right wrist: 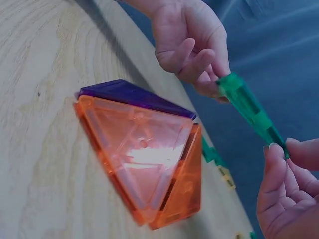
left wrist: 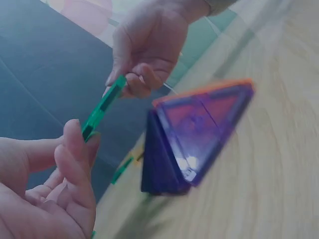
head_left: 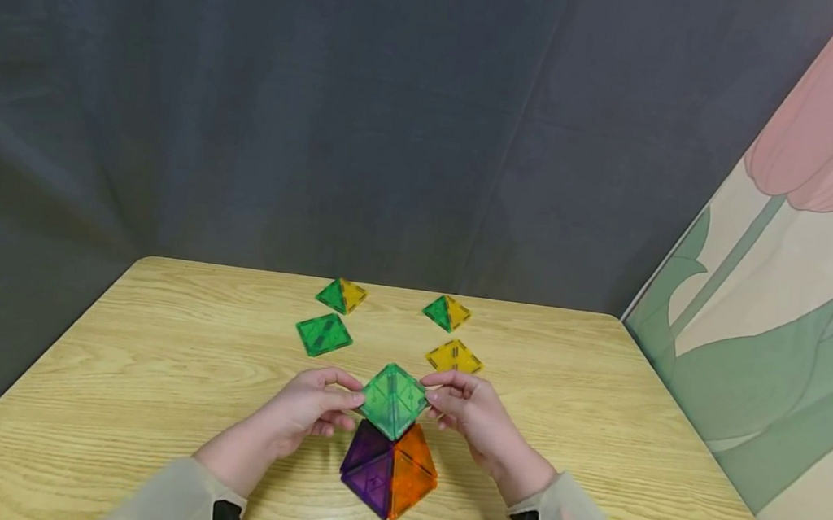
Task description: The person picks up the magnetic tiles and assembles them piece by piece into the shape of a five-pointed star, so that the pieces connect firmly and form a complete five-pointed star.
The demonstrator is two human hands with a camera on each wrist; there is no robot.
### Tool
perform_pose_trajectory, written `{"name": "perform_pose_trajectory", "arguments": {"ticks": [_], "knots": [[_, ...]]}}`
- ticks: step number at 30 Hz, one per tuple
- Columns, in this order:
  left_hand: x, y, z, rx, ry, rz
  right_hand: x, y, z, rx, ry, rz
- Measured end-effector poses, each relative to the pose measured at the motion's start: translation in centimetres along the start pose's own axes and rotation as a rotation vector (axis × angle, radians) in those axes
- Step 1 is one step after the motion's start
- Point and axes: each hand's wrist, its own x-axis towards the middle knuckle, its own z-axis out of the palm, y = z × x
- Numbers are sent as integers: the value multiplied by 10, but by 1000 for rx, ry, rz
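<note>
Two green see-through triangular magnetic tiles (head_left: 394,401) form a diamond, raised off the table between my hands. My left hand (head_left: 313,405) pinches its left corner between thumb and fingers, and my right hand (head_left: 473,420) pinches the right corner the same way. Seen edge-on in the left wrist view, the green piece (left wrist: 103,108) is thin and tilted. Just nearer to me stands a pointed shape of purple triangular tiles (head_left: 370,473) on the left and orange triangular tiles (head_left: 413,474) on the right. The green diamond overlaps its far top in the head view.
Farther back on the wooden table (head_left: 182,348) lie two green-and-yellow tile pairs (head_left: 341,296), a green pair (head_left: 324,334) and a yellow pair (head_left: 455,356). Behind the table hangs a dark curtain (head_left: 368,126); a flower-painted panel (head_left: 786,322) stands to the right.
</note>
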Motion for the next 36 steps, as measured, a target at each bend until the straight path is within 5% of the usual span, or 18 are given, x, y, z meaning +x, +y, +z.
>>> {"name": "perform_pose_trajectory", "arguments": {"ticks": [15,36], "knots": [[19,-21,9,55,100,2,8,29,-9,109,41,113],[25,-27,13,147,209,-8,16,39,-5,80,45,144]]}}
